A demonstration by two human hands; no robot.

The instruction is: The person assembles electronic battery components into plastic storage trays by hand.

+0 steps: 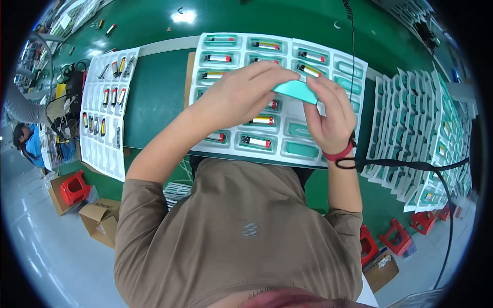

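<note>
Above the white tray (233,148), both hands hold a teal curved plastic shell (297,91) between them. My left hand (244,92) pinches its left end, with the fingers closed at its upper edge. My right hand (333,110) grips the right end with thumb and fingers, a red wrist strap (339,153) with a black cord around that wrist. Beneath them, the tray's compartments hold teal shells; many contain a small cylindrical cell (261,121) with a red end, while others, like the shell (302,149) at the near right, hold no cell. My hands hide several middle compartments.
Left of the main tray, another white tray (102,146) carries loose cells and small parts on the green table (154,97). Stacked trays (405,133) stand at the right. A black cord (400,163) runs rightward from my strap. Red stools (75,189) and cardboard boxes (97,218) sit on the floor.
</note>
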